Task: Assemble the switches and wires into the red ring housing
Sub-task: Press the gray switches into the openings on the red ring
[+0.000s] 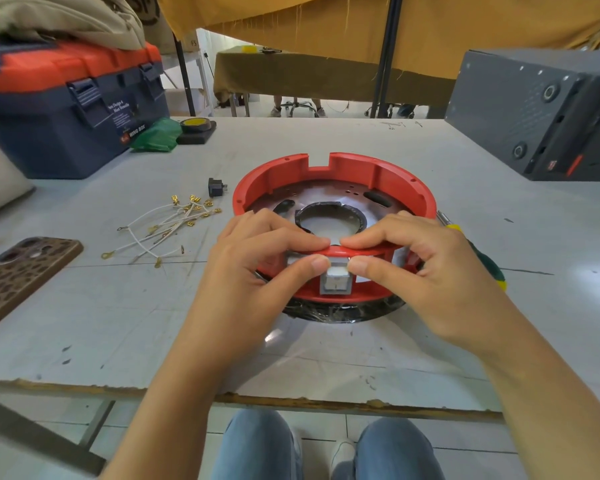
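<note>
The red ring housing (340,168) is seen lying flat on the grey table (291,358), near its front edge, with the open side up and a dark disc beneath it. A grey-white switch (334,281) is seated in a window of the near wall, at 6 o'clock on the ring, its face turned outward toward the person.

Left hand (257,258): fingers curled over the near rim from above, thumb pressed on the switch's upper left corner. Right hand (426,261): mirrored, fingers hooked over the rim, thumb on the upper right corner. The switch is thus pinched between both thumbs and the rim; neither hand is nearer, since the part lies midway between them.

Judgement: the switch is being pushed radially inward, toward 12 o'clock, into its cutout. Whether it is fully clipped cannot be told.

A bundle of white wires (167,223) with brass terminals lies at 9 to 10 o'clock from the housing, well apart, nearer the left hand. A small black switch (216,187) stands just beyond them, near the ring's left rim. A screwdriver (478,251) lies at 3 o'clock, partly hidden under the right hand.

Bare table is open to the front and right; a toolbox (66,109) and a phone (18,271) bound the left.
</note>
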{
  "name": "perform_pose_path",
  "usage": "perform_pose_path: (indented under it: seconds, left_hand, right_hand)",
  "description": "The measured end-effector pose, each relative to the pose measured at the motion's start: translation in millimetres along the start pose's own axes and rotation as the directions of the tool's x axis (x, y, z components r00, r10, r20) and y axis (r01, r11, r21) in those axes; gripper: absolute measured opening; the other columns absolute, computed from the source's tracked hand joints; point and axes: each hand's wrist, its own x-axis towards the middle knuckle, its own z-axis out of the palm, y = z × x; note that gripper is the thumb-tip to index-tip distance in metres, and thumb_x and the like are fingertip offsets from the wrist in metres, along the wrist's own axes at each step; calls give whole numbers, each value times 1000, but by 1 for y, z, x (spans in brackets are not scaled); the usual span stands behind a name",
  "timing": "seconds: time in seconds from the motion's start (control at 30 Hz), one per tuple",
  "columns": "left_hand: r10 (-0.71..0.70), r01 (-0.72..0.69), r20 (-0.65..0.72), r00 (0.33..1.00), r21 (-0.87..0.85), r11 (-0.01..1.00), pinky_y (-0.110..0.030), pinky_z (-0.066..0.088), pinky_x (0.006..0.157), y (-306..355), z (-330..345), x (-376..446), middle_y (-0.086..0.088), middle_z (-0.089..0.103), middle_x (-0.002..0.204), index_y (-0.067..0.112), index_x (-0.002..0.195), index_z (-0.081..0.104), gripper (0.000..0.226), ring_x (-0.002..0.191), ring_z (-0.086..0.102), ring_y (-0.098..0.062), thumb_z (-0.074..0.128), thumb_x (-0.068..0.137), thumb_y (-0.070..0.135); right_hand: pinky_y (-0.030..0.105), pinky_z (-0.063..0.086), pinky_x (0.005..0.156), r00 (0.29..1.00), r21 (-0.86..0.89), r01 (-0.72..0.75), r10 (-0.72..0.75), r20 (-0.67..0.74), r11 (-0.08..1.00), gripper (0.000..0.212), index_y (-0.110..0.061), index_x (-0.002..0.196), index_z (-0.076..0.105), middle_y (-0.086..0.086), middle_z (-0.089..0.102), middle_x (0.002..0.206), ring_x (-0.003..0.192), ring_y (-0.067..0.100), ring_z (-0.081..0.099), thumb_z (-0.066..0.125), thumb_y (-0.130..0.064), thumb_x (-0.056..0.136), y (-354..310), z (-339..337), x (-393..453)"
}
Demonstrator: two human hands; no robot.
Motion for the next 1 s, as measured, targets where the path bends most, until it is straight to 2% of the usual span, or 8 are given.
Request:
perform_pose_path:
  seconds: [0.13, 0.27, 0.4, 0.57, 0.63, 0.77, 1.0]
  left_hand:
    - [16, -16, 0, 1000, 12, 1000, -42, 44, 81, 1, 0, 0, 9, 61, 88, 38, 92, 66, 15, 91, 55, -15, 57, 80, 42]
    - [20, -20, -4, 1000, 18, 1000, -41, 44, 82, 1, 1, 1, 8, 61, 87, 39, 92, 65, 14, 91, 55, -15, 56, 81, 41]
    - [21, -21, -14, 1000, 20, 1000, -41, 44, 82, 1, 2, 1, 8, 61, 87, 36, 91, 66, 15, 91, 55, -15, 56, 81, 40]
    - [18, -17, -33, 999, 37, 999, -41, 44, 82, 1, 4, 1, 6, 61, 87, 34, 90, 67, 9, 90, 55, -16, 62, 83, 32]
    - [16, -15, -33, 999, 39, 999, -40, 44, 82, 1, 4, 1, 5, 61, 87, 32, 90, 67, 9, 91, 54, -16, 62, 83, 32]
    - [15, -14, -25, 1000, 18, 1000, -42, 44, 81, 2, 5, 1, 2, 60, 85, 28, 89, 69, 17, 89, 55, -15, 56, 83, 37]
    - [20, -20, -28, 999, 23, 1000, -47, 44, 81, 4, 4, 2, 0, 61, 84, 29, 86, 68, 6, 86, 55, -16, 62, 83, 30]
  right_hand:
    - [15, 34, 78, 1000, 13, -21, 21, -1, 1000, 14, -40, 91, 66, -28, 59, 87, 86, -2, 54, 61, -41, 78, 0, 1, 0]
    - [8, 33, 76, 1000, 33, -30, 30, -8, 999, 11, -37, 91, 67, -31, 58, 84, 82, -3, 54, 67, -37, 80, 0, 1, 0]
    - [7, 34, 73, 999, 57, -49, 50, -18, 997, 12, -40, 89, 66, -30, 58, 82, 81, -2, 54, 69, -31, 80, 0, 2, 0]
    - [17, 41, 76, 998, 59, -52, 54, -42, 997, 14, -42, 86, 64, -21, 61, 85, 86, 4, 56, 68, -29, 81, -1, 3, 0]
    - [15, 41, 75, 998, 51, -51, 53, -42, 997, 14, -41, 86, 65, -19, 61, 84, 85, 3, 55, 68, -28, 82, -2, 3, -1]
    - [7, 38, 70, 997, 56, -61, 63, -37, 997, 13, -39, 85, 65, -27, 58, 81, 81, 0, 54, 69, -26, 83, -3, 3, -1]
    - [6, 40, 68, 998, 35, -63, 63, -16, 997, 7, -35, 87, 66, -34, 55, 76, 80, -5, 53, 65, -29, 83, -6, 3, 0]
